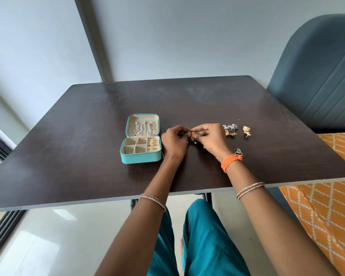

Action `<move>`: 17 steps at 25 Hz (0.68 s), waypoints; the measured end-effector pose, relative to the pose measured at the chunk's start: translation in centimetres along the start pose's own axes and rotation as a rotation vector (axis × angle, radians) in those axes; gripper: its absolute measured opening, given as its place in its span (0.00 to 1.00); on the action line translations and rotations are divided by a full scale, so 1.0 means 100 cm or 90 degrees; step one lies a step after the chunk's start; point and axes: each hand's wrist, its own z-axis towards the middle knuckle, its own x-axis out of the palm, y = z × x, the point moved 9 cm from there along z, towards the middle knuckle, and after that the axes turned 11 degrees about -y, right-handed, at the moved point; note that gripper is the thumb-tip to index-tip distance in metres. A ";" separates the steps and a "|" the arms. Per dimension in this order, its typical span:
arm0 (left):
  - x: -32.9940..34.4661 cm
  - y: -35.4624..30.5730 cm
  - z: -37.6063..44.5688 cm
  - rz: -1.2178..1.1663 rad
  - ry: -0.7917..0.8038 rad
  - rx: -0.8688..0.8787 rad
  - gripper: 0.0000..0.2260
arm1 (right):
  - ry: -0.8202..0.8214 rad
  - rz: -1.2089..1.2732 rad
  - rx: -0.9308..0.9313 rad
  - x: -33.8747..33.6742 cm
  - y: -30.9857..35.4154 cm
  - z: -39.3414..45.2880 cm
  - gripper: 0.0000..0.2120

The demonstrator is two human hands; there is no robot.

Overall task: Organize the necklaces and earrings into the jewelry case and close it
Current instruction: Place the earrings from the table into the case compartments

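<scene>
A teal jewelry case (140,157) lies open on the dark table, its lid flat behind the base. Silver necklaces (143,128) hang inside the lid. Gold earrings (153,144) fill the base's right-hand slots; the other compartments look bare. Just right of the case, my left hand (174,141) and my right hand (209,138) meet, both pinching a small gold earring (193,134) between the fingertips. Loose earrings lie to the right: a silver cluster (230,127), a gold dome pair (246,130) and a triangular one (238,152).
The dark table (88,156) has its front edge close to my knees. A blue-grey chair (317,76) stands at the back right. Orange patterned cloth (327,206) lies to the right below the table edge.
</scene>
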 end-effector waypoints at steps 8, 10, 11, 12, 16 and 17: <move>0.011 0.016 0.024 0.039 0.027 -0.078 0.06 | -0.013 -0.048 -0.043 0.008 0.002 0.024 0.05; 0.013 0.018 0.028 0.045 0.046 -0.097 0.07 | -0.019 -0.059 -0.039 0.009 0.001 0.026 0.04; 0.014 0.019 0.030 0.055 0.054 -0.103 0.06 | -0.023 -0.069 -0.037 0.009 0.002 0.027 0.04; 0.014 0.019 0.031 0.063 0.057 -0.108 0.05 | -0.029 -0.075 -0.031 0.009 0.002 0.028 0.04; 0.011 0.021 0.032 0.039 0.034 -0.136 0.04 | -0.043 -0.086 0.001 0.010 -0.002 0.030 0.04; 0.011 0.022 0.032 0.038 0.031 -0.138 0.04 | -0.039 -0.090 0.004 0.011 -0.002 0.031 0.04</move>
